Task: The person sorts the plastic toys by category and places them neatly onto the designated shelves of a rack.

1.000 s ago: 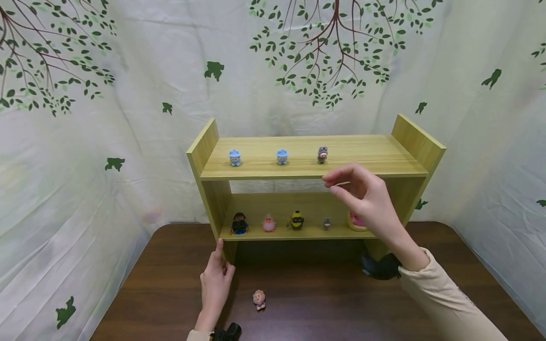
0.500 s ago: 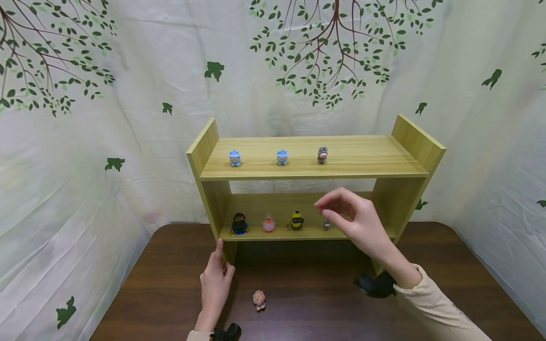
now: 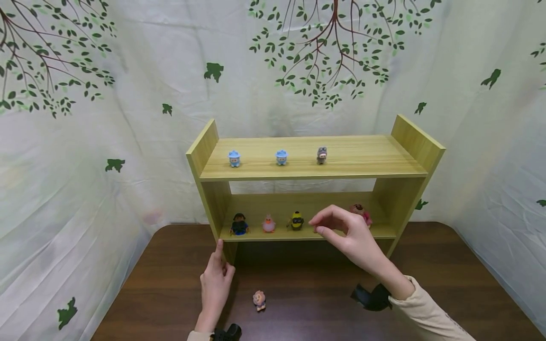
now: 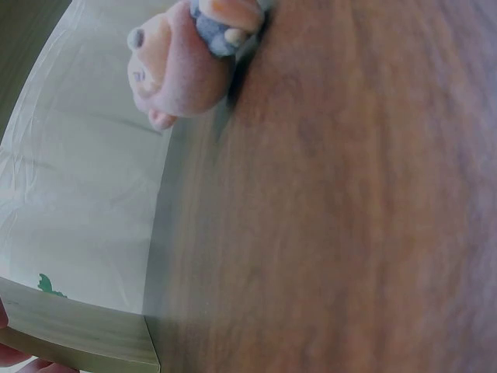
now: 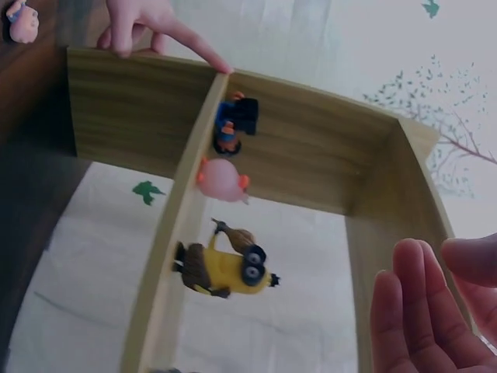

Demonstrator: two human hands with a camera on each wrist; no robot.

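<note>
A light wooden two-tier shelf (image 3: 313, 177) stands on the table. My left hand (image 3: 216, 284) holds its lower left side, index finger straight along the front edge and fingertips on both sides of the panel in the left wrist view. My right hand (image 3: 350, 234) hovers before the lower shelf, thumb and fingers bent with a gap and nothing between them. Left of it stands a yellow minion figurine (image 5: 229, 268). The small grey figurine is hidden behind this hand in the head view; a pink bear figurine (image 3: 362, 214) shows behind it.
A dark-haired figurine (image 3: 239, 223) and a pink duck-like figurine (image 3: 268, 223) share the lower shelf. On top stand two blue-hatted figurines (image 3: 234, 158) and a grey one (image 3: 322, 155). A peach-coloured figurine (image 3: 259, 300) lies on the dark table (image 3: 307, 293) beside my left hand.
My right hand has come down from the top shelf's front edge to the lower shelf, shifting slightly left, and now covers the small grey figurine. The left hand keeps its place.
</note>
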